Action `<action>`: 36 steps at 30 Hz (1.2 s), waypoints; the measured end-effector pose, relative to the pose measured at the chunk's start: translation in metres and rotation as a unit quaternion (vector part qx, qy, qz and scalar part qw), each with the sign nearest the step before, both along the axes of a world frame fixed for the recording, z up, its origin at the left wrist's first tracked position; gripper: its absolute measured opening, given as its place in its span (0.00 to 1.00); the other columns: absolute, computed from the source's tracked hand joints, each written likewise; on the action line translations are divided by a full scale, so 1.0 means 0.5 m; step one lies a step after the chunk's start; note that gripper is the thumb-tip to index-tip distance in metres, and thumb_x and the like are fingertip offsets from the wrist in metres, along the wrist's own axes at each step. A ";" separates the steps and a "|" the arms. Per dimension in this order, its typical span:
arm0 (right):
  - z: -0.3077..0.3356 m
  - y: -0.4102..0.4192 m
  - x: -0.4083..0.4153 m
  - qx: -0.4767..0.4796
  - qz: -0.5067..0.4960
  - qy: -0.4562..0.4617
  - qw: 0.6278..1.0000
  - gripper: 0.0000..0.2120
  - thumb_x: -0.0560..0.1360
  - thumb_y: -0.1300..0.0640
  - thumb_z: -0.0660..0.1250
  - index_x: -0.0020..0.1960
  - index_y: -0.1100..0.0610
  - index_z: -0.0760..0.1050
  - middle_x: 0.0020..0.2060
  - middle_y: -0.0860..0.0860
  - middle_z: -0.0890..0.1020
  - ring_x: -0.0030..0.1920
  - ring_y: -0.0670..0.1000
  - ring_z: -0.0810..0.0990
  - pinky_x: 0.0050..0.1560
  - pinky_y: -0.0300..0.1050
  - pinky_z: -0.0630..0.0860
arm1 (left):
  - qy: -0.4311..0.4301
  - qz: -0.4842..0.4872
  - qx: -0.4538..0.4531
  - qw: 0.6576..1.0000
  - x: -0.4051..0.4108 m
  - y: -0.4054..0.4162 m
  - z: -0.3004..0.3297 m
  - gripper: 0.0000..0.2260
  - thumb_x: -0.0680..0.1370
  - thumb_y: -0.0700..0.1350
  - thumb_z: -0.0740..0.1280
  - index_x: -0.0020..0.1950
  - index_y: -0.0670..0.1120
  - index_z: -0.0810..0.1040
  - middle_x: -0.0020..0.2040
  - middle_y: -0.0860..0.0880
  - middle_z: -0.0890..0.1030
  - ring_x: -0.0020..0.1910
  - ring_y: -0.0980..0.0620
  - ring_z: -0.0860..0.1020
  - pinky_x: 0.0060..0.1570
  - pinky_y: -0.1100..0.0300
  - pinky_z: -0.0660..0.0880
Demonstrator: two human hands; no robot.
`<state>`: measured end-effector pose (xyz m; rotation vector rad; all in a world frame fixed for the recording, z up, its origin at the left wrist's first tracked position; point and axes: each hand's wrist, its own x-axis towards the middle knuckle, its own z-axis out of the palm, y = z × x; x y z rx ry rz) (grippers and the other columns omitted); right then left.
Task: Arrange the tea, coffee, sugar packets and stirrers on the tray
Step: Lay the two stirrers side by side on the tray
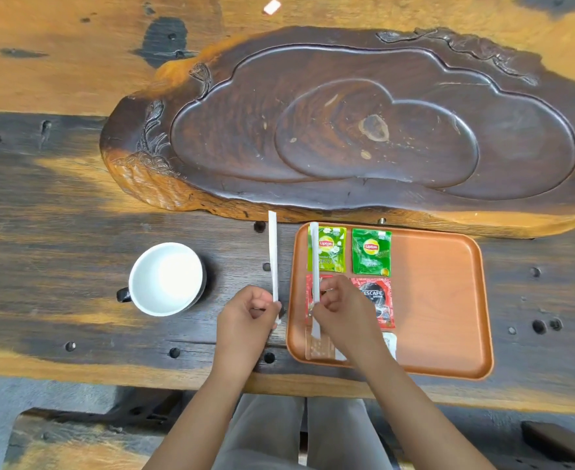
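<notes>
An orange-brown tray [442, 300] lies on the table near its front edge. At its left side lie two green Lipton tea packets [330, 247] [371, 252], two red Nescafe coffee packets [377, 296] below them, and a brown sugar packet [320, 347] with a white packet [390, 344] at the front. My left hand [249, 317] grips a white wrapped stirrer [272, 256] pointing away from me, left of the tray. My right hand [340, 307] holds a second white stirrer [314, 259] over the tray's left column, partly covering one coffee packet.
A white cup [165, 278] with a dark handle stands left of my hands. A large carved dark wooden tea board [347, 123] fills the table behind the tray. A small white scrap [272, 7] lies at the far edge. The table's front edge is just below my wrists.
</notes>
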<state>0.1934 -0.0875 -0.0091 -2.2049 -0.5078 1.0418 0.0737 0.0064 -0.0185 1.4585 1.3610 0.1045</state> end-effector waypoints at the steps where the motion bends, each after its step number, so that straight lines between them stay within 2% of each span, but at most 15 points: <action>1: 0.002 -0.020 0.012 0.000 -0.019 0.004 1.000 0.08 0.70 0.64 0.65 0.46 0.54 0.72 0.31 0.46 0.75 0.33 0.45 0.75 0.37 0.39 0.70 | -0.008 -0.005 -0.005 1.000 0.015 -0.010 0.002 0.06 0.71 0.38 0.70 0.37 0.46 0.76 0.33 0.47 0.80 0.31 0.50 0.79 0.39 0.56 0.76; 4: 0.007 -0.082 0.050 0.009 -0.066 -0.001 0.998 0.05 0.69 0.66 0.66 0.42 0.57 0.75 0.30 0.48 0.75 0.31 0.47 0.72 0.35 0.37 0.69 | -0.021 -0.030 -0.010 0.999 0.067 -0.047 0.007 0.07 0.70 0.39 0.72 0.36 0.48 0.77 0.33 0.49 0.79 0.34 0.47 0.79 0.37 0.56 0.76; 8: 0.009 -0.166 0.114 -0.011 -0.101 -0.025 0.994 0.08 0.70 0.66 0.65 0.42 0.54 0.77 0.31 0.48 0.79 0.33 0.48 0.76 0.33 0.32 0.68 | -0.030 -0.107 0.010 0.994 0.134 -0.107 0.013 0.06 0.71 0.40 0.71 0.37 0.49 0.76 0.33 0.53 0.78 0.33 0.59 0.76 0.33 0.72 0.70; 11: -0.004 -0.227 0.162 -0.048 -0.131 -0.031 0.990 0.12 0.70 0.67 0.64 0.39 0.50 0.76 0.31 0.48 0.79 0.36 0.52 0.77 0.35 0.39 0.70 | -0.039 -0.160 0.026 0.986 0.187 -0.159 0.021 0.06 0.73 0.40 0.70 0.39 0.49 0.77 0.34 0.55 0.78 0.36 0.60 0.77 0.36 0.72 0.71; 16: -0.024 -0.291 0.210 -0.133 -0.097 -0.053 0.985 0.09 0.73 0.65 0.61 0.42 0.51 0.74 0.31 0.44 0.76 0.38 0.53 0.76 0.33 0.40 0.67 | -0.012 -0.216 0.010 0.976 0.260 -0.241 0.002 0.07 0.71 0.37 0.67 0.36 0.47 0.75 0.33 0.50 0.77 0.36 0.52 0.78 0.37 0.62 0.74; 18: -0.028 -0.303 0.222 -0.146 -0.079 -0.054 0.985 0.10 0.73 0.65 0.60 0.43 0.51 0.74 0.30 0.44 0.76 0.37 0.52 0.75 0.31 0.36 0.66 | 0.013 -0.217 0.005 0.976 0.280 -0.262 -0.008 0.11 0.71 0.37 0.67 0.33 0.52 0.72 0.31 0.53 0.76 0.35 0.54 0.77 0.33 0.70 0.69; 21: -0.032 -0.310 0.237 -0.161 -0.065 -0.057 0.983 0.09 0.72 0.65 0.61 0.45 0.53 0.76 0.35 0.48 0.79 0.41 0.53 0.78 0.38 0.41 0.68 | 0.043 -0.215 -0.022 0.975 0.298 -0.286 -0.010 0.12 0.72 0.39 0.67 0.33 0.52 0.72 0.32 0.53 0.78 0.35 0.54 0.80 0.32 0.72 0.68; 25: -0.038 -0.314 0.247 -0.167 -0.049 -0.060 0.983 0.09 0.72 0.66 0.61 0.42 0.53 0.75 0.37 0.49 0.80 0.44 0.54 0.79 0.42 0.44 0.73 | 0.062 -0.218 -0.057 0.972 0.300 -0.300 -0.003 0.06 0.75 0.41 0.66 0.38 0.47 0.75 0.35 0.49 0.82 0.30 0.54 0.82 0.38 0.55 0.78; 26: -0.039 -0.317 0.249 -0.168 -0.045 -0.066 0.983 0.08 0.71 0.65 0.61 0.43 0.54 0.75 0.38 0.49 0.80 0.44 0.53 0.79 0.43 0.44 0.74 | 0.058 -0.219 -0.072 0.971 0.298 -0.300 0.001 0.06 0.76 0.41 0.66 0.39 0.46 0.75 0.35 0.46 0.83 0.29 0.53 0.82 0.38 0.54 0.79; 28: -0.039 -0.325 0.253 -0.183 -0.024 -0.088 0.979 0.06 0.72 0.63 0.61 0.45 0.54 0.75 0.39 0.48 0.81 0.44 0.53 0.79 0.43 0.46 0.75 | 0.070 -0.244 -0.084 0.964 0.294 -0.298 0.007 0.07 0.77 0.42 0.65 0.38 0.46 0.75 0.36 0.44 0.83 0.28 0.53 0.82 0.35 0.59 0.79; 30: -0.035 -0.335 0.257 -0.196 0.001 -0.141 0.970 0.05 0.72 0.61 0.62 0.45 0.54 0.75 0.39 0.49 0.80 0.42 0.54 0.78 0.39 0.46 0.74 | 0.100 -0.300 -0.030 0.948 0.284 -0.293 0.011 0.09 0.77 0.44 0.63 0.37 0.48 0.73 0.38 0.47 0.82 0.30 0.53 0.81 0.34 0.63 0.76; 33: -0.035 -0.354 0.263 -0.131 0.062 -0.277 0.950 0.08 0.69 0.63 0.67 0.47 0.56 0.78 0.43 0.51 0.81 0.45 0.56 0.78 0.36 0.44 0.73 | 0.060 -0.383 0.175 0.905 0.267 -0.289 -0.002 0.06 0.74 0.45 0.59 0.40 0.48 0.75 0.36 0.50 0.79 0.35 0.50 0.78 0.36 0.54 0.77; 34: -0.041 -0.362 0.266 -0.094 0.093 -0.313 0.940 0.11 0.69 0.63 0.67 0.51 0.57 0.78 0.47 0.52 0.82 0.49 0.56 0.79 0.41 0.47 0.77 | 0.029 -0.416 0.236 0.878 0.266 -0.286 -0.006 0.06 0.73 0.46 0.60 0.42 0.48 0.76 0.38 0.50 0.79 0.36 0.50 0.78 0.35 0.55 0.78; 35: -0.050 -0.370 0.270 -0.069 0.126 -0.333 0.932 0.15 0.71 0.60 0.64 0.57 0.58 0.77 0.54 0.53 0.82 0.56 0.57 0.78 0.50 0.51 0.78 | 0.010 -0.452 0.279 0.847 0.268 -0.282 -0.010 0.07 0.71 0.46 0.64 0.46 0.48 0.78 0.43 0.50 0.81 0.40 0.49 0.80 0.37 0.58 0.79; 36: -0.058 -0.377 0.274 -0.058 0.162 -0.340 0.924 0.19 0.73 0.57 0.61 0.62 0.59 0.75 0.61 0.54 0.79 0.62 0.57 0.74 0.60 0.54 0.73 | 0.010 -0.490 0.298 0.819 0.274 -0.280 -0.019 0.13 0.68 0.46 0.69 0.51 0.48 0.79 0.49 0.49 0.82 0.47 0.49 0.81 0.44 0.59 0.79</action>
